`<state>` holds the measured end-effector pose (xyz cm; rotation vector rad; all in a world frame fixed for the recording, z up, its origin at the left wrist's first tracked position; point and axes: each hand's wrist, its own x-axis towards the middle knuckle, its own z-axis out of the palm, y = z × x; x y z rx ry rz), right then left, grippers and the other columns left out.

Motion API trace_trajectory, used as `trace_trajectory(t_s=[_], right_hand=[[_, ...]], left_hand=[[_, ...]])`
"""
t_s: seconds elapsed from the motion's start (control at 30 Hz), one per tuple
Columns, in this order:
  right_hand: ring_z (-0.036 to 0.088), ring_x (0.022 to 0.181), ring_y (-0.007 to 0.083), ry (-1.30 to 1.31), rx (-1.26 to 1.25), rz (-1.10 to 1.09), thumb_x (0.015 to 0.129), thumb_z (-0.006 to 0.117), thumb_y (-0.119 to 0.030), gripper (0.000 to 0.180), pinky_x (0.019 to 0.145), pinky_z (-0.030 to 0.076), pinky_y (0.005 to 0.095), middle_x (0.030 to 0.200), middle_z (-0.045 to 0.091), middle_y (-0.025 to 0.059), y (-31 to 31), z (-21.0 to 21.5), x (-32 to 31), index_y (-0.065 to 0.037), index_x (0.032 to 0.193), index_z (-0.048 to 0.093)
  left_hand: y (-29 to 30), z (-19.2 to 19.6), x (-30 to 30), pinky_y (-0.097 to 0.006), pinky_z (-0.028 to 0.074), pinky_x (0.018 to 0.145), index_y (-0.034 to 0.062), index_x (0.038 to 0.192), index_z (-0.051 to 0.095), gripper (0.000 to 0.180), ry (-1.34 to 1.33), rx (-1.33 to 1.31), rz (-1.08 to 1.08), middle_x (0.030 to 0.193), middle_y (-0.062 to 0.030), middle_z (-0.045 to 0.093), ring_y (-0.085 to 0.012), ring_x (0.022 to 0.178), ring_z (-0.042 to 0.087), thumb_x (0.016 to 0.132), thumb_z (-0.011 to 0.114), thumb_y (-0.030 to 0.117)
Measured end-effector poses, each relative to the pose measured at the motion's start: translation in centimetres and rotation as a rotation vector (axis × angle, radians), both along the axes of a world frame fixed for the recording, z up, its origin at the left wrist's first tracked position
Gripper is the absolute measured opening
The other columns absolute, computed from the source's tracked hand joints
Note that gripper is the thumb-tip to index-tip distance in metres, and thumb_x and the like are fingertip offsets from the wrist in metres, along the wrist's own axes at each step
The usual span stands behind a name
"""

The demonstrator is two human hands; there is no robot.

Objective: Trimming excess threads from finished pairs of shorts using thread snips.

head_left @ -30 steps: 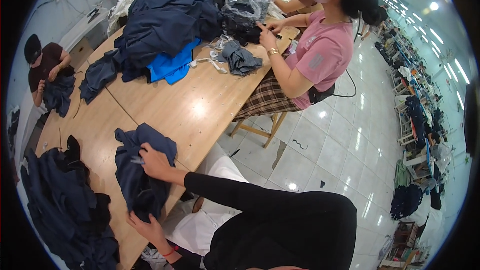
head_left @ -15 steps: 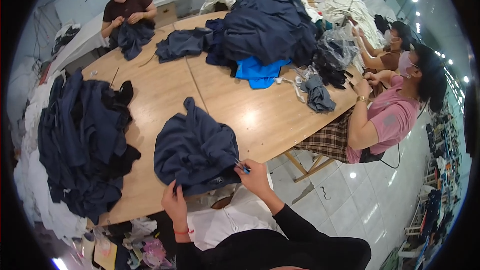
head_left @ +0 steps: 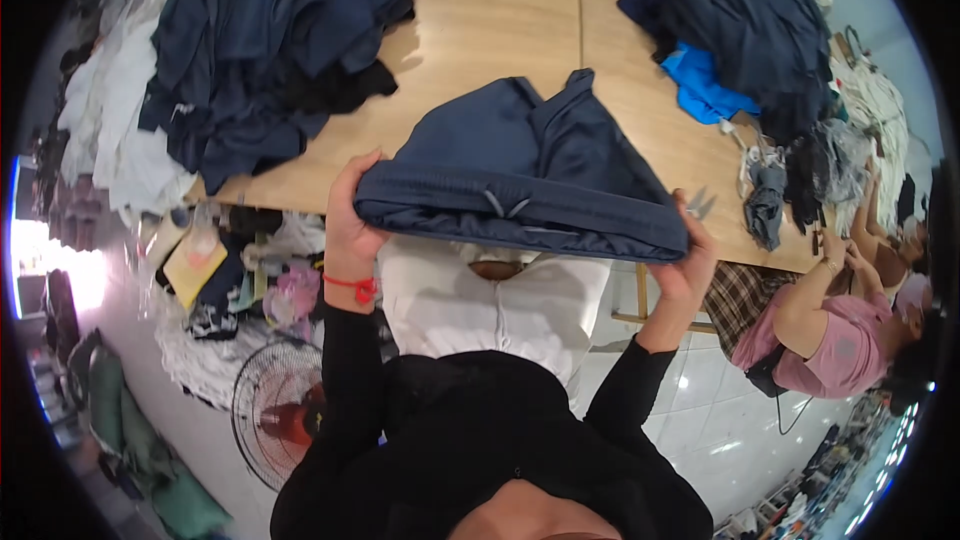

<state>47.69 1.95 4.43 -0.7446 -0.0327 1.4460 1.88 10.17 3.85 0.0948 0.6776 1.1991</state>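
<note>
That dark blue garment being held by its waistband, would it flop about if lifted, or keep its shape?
Probably floppy: the navy garment sags and creases on the wooden table beyond the band held by the left hand and right hand. It looks light, pinched only at its ends. Likely not slippery; it seems soft knit.

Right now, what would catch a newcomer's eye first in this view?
The navy garment at centre, stretched by its waistband between the left hand and right hand at the near edge of the wooden table. Next, the big heap of dark clothes on the table's left end, and a bright blue cloth under another dark pile at upper right. A person in a pink shirt sits at the right.
</note>
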Motion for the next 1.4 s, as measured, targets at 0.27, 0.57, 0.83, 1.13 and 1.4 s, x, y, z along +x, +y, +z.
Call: trace_trajectory(t_s=[0.27,0.57,0.83,1.13,1.4], right_hand=[[0.076,0.105,0.0315,-0.001,0.09,0.09,0.11,0.056,-0.009,0.017,0.098,0.06,0.0548,0.111,0.076,0.013,-0.8,2.5,-0.7,-0.004,0.123,0.064],[0.061,0.071,0.0093,0.308,0.056,0.174,0.11,0.054,-0.004,0.024,0.045,0.026,0.0236,0.106,0.074,0.0044,-1.9,0.8,1.6,-0.008,0.131,0.066],[0.063,0.124,0.0274,0.442,-0.148,0.019,0.105,0.052,0.007,0.034,0.044,0.029,0.0219,0.143,0.064,0.0259,-2.1,1.9,1.4,-0.005,0.13,0.071],[0.056,0.141,0.0185,0.458,-0.12,0.049,0.107,0.052,0.006,0.031,0.044,0.029,0.0193,0.149,0.06,0.0271,-2.0,1.5,2.0,-0.003,0.129,0.071],[0.055,0.144,0.04,0.477,-0.065,0.05,0.107,0.05,0.004,0.033,0.044,0.03,0.0217,0.148,0.056,0.0373,-2.3,1.1,2.4,-0.006,0.129,0.072]], left_hand=[[-1.6,0.9,-1.3,-0.041,0.063,0.083,0.0044,0.093,0.073,0.017,0.025,-0.02,0.032,0.09,-0.0094,0.077,-0.0265,0.085,0.077,0.1,0.07,0.019],[-0.5,-0.7,-0.6,-0.05,0.057,0.104,-0.0035,0.109,0.073,0.044,-0.176,-0.147,-0.051,0.106,-0.0159,0.079,-0.0333,0.102,0.076,0.107,0.063,0.039],[-1.2,-2.3,-0.1,-0.053,0.028,0.132,-0.0144,0.151,0.039,0.086,-0.63,-0.033,0.052,0.156,-0.0293,0.05,-0.0391,0.149,0.047,0.105,0.056,0.057],[-1.1,-1.6,0.2,-0.049,0.024,0.134,-0.0137,0.16,0.029,0.09,-0.636,-0.061,0.12,0.164,-0.0271,0.044,-0.0366,0.156,0.04,0.105,0.056,0.052],[-1.4,-1.4,0.3,-0.048,0.024,0.134,-0.0141,0.159,0.031,0.088,-0.653,-0.035,0.109,0.165,-0.0274,0.044,-0.0359,0.156,0.04,0.104,0.057,0.05]])
